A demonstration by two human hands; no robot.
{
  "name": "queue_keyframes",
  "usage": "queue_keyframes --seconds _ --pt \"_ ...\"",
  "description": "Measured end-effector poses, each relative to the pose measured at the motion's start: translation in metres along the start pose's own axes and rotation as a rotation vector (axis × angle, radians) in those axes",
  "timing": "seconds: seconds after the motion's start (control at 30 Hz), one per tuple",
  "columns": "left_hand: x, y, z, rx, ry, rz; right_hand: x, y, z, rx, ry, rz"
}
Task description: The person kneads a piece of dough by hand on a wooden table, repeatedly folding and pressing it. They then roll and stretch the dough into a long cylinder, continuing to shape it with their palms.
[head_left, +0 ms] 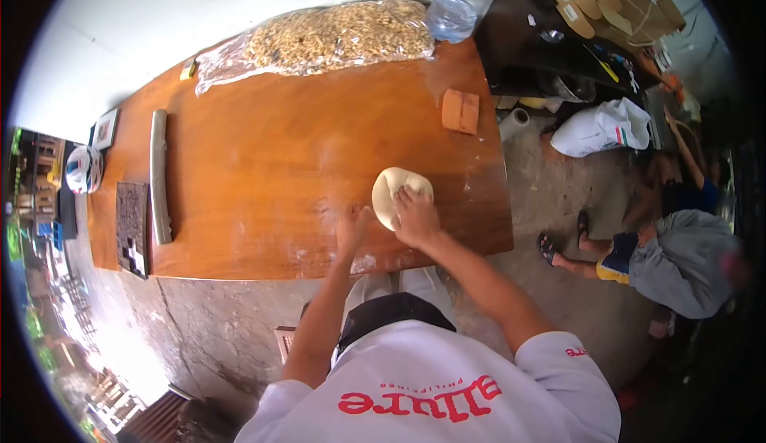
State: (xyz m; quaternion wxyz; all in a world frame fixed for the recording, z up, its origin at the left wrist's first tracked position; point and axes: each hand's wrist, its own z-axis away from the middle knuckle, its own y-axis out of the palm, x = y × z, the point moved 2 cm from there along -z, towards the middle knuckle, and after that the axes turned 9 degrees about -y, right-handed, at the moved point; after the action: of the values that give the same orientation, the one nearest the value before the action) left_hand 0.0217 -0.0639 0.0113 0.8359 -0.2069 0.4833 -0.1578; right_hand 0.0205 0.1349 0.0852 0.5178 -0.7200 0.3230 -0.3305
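Note:
A round, pale lump of dough (388, 185) lies on the brown wooden table (263, 148), near its front edge and right of the middle. My right hand (415, 213) presses on the dough's lower right part with its fingers curled into it. Just left of the dough, apart from it, my left hand (352, 226) is held over the table with its fingers curled in; whether anything is inside cannot be seen. White powdery smears mark the wood around both hands.
A plastic bag of flakes (343, 36) and a large water bottle (458, 4) stand at the back. An orange block (460, 111) is at the right, a long grey roll (159, 176) and dark carved panel (132, 228) at the left. Two people are at the right.

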Motion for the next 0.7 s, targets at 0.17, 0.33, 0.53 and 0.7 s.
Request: queue_keyframes --seconds 0.17,0.33,0.53,0.7 --pt "-0.096 -0.024 -0.031 -0.025 0.112 -0.010 -0.113 -0.008 -0.114 0.052 0.582 -0.418" --pt "-0.107 0.027 -0.057 -0.133 0.296 0.054 -0.055 0.061 -0.067 -0.152 0.371 0.068" --pt "-0.080 0.055 0.026 0.016 0.630 -0.047 0.010 0.020 0.024 -0.224 0.448 -0.155" --pt "-0.065 0.057 0.060 0.152 0.841 -0.231 0.037 0.017 0.066 -0.346 0.509 -0.154"
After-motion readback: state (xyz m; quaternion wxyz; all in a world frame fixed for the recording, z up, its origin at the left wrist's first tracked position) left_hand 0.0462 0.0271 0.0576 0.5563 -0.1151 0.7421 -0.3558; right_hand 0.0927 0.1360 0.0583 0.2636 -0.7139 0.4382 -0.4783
